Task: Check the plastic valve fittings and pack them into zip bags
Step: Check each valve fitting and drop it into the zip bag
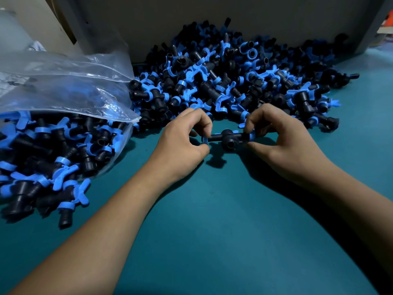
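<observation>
Much of what you hold is covered by your own fingers. Your left hand (182,141) curls round the blue ring at one end of the valve fitting (228,140), and only a sliver of that ring shows between thumb and forefinger. Your right hand (282,141) pinches the other end, where the blue collar is mostly hidden behind your fingertips. Between the two grips the black barrel runs level, with a round black hub at its middle; the opening on the hub is dark and hard to read.

The fitting is lifted a little off the green table (223,231); its shadow lies just below the grip.

Just beyond your knuckles, the loose pile of fittings (234,77) spreads back to the grey wall (191,18). The far pieces sink into shadow and cannot be told apart.

To the left of your left hand lies the zip bag (63,124), on its side with its mouth open towards the grip. It is packed with black and blue fittings, some of which poke out at the near end. The bag's left part is cut off by the frame edge, and glare on the plastic hides what sits under its upper fold.
</observation>
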The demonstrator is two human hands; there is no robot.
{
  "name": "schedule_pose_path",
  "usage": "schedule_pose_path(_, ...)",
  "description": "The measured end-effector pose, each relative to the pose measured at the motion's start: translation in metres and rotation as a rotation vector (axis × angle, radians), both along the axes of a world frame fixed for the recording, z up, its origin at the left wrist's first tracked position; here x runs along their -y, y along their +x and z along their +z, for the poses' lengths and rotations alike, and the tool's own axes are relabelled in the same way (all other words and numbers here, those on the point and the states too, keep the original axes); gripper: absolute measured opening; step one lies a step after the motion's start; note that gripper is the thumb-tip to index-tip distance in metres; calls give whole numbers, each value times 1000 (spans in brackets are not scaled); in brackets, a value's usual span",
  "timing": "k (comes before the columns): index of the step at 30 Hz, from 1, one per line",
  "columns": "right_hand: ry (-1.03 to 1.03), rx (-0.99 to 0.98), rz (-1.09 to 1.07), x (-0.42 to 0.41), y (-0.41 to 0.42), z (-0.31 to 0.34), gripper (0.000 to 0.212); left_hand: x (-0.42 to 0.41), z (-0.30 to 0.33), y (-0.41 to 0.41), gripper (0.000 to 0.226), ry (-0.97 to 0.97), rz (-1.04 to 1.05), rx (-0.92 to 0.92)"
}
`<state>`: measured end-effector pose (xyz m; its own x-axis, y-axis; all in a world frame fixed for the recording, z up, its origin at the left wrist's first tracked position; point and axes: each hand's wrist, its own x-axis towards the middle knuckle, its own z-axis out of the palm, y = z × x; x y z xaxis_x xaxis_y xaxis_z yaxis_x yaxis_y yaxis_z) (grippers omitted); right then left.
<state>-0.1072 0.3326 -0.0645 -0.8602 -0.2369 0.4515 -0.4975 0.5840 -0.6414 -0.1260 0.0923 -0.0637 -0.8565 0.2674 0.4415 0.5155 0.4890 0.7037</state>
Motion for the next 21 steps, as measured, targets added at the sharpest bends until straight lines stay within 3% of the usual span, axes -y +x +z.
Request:
schedule_pose_path(4,-45,18,4,0,-2,-2,26,3,-1,-1,31,64,-29,67)
schedule_pose_path(8,-245,160,35,-3,-6,-5,9,6,0,-2,24,236,-130,227)
schedule_pose_path(15,-234,247,-3,2,0,-2,56,6,-2,-2,6,269,-229,299)
schedule_pose_path(21,-294,244,-99,8,9,3,65,0,0,4,20,167,-196,334)
